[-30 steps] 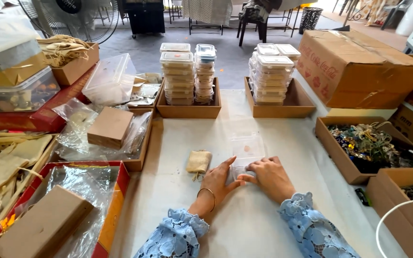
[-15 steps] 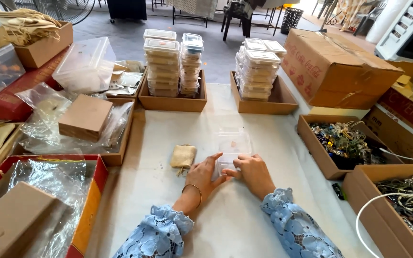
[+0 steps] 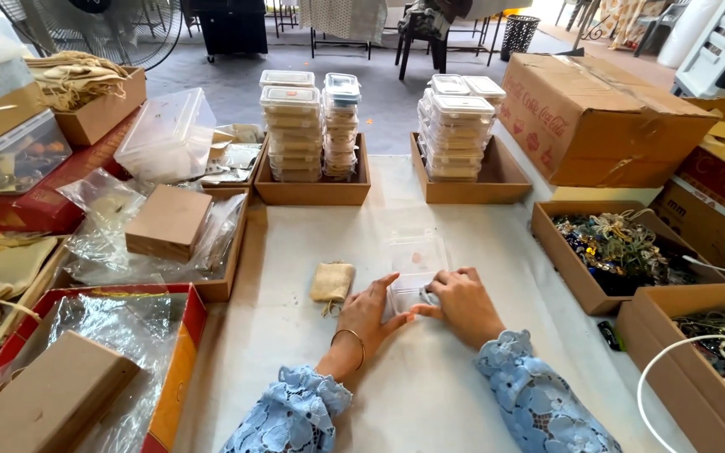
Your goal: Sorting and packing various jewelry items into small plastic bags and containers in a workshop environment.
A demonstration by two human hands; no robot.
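One clear plastic box [image 3: 414, 262] lies on the surface [image 3: 430, 386] directly under both hands, its lid open away from the person. The left hand [image 3: 367, 314] lies flat and open against its near left corner; the right hand [image 3: 464, 300] curls its fingers onto the near edge. One small burlap pouch [image 3: 332, 282] lies just left of the left hand. Beyond the hands stand two cardboard trays [image 3: 312, 191], both holding stacks of lidded plastic boxes [image 3: 294, 126]. Right of the right hand, an open carton [image 3: 565, 267] holds tangled jewellery [image 3: 623, 243].

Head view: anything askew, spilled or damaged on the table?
Nothing spilled or damaged. Both hands, left hand and right hand, rest on a clear plastic box. Only oddity: a clear tub lying tilted on the left-side boxes.
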